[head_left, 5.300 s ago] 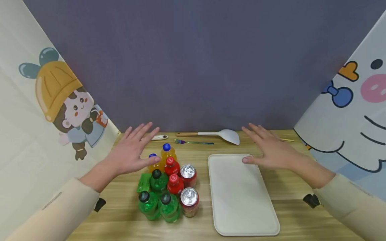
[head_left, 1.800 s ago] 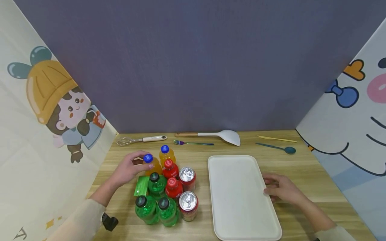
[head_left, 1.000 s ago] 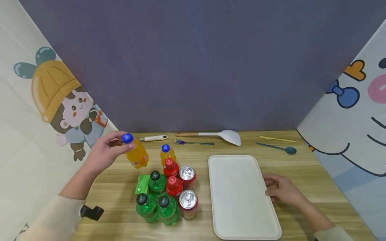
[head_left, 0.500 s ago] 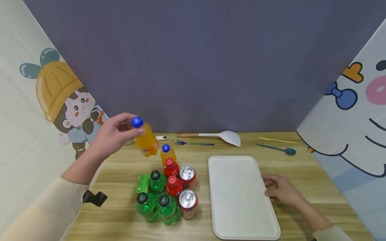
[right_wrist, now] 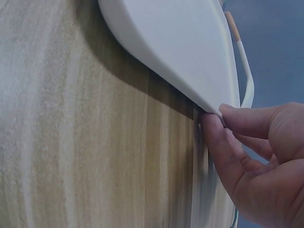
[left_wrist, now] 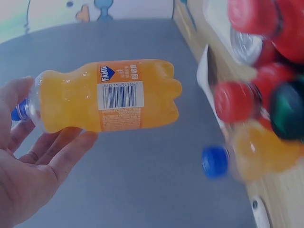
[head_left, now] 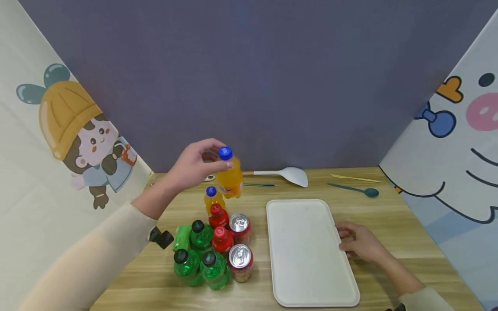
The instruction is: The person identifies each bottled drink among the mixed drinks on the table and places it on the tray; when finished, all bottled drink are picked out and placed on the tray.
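My left hand [head_left: 196, 166] holds an orange soda bottle [head_left: 230, 175] by its neck, lifted above the table behind the other drinks. In the left wrist view the bottle's Fanta label and barcode [left_wrist: 120, 96] face the camera. A second orange soda bottle [head_left: 213, 201] with a blue cap stands just below it in the head view. On the right, my right hand [head_left: 359, 242] pinches the right rim of the white tray [head_left: 311, 255]. The right wrist view shows the thumb on top of the rim and the index finger [right_wrist: 218, 142] beneath.
Left of the tray stand red-capped bottles [head_left: 222, 240], silver-topped cans [head_left: 240, 261], green bottles [head_left: 214, 272] and a green box [head_left: 181, 237]. Along the back wall lie a spatula [head_left: 293, 175], a yellow knife [head_left: 355, 178], a dark teal spoon [head_left: 355, 189] and a partly hidden fork [head_left: 258, 185].
My left hand took the orange soda bottle from the group, lifted it leftward, then carried it right and higher. My right hand came down to the tray's rim and has stayed there.
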`<state>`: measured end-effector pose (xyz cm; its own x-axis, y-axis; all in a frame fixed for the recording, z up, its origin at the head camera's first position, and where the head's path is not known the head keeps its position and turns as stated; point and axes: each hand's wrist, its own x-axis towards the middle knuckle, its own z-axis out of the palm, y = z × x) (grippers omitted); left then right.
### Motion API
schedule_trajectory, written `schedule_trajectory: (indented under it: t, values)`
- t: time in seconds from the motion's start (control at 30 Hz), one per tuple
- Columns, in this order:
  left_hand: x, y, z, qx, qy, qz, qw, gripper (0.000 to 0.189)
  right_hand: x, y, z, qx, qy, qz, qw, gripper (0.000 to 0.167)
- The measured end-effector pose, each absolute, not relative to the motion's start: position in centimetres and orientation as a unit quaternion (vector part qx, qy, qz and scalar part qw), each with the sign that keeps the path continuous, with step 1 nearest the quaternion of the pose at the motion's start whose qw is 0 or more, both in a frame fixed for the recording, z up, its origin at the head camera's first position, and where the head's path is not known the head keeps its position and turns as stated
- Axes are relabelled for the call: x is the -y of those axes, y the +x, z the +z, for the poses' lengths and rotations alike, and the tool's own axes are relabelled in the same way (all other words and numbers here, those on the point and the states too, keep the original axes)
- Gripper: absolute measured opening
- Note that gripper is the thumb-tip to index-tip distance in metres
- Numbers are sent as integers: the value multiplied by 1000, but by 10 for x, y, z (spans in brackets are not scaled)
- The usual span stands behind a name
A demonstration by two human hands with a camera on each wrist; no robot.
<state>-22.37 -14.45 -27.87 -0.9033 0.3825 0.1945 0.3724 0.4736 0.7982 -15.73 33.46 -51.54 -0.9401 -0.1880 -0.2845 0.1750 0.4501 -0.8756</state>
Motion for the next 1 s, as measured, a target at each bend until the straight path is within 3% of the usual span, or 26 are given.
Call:
schedule_trajectory:
  t: [0.63,1.0]
  values:
    - [19,-263,-312,-845,302,429,104,27,-333,-155,-514,-838,12,-517,176,66]
    - [-35,-278,-330,-842,306,427,122,26,-330,-159,-511,-861,24,-478,173,63]
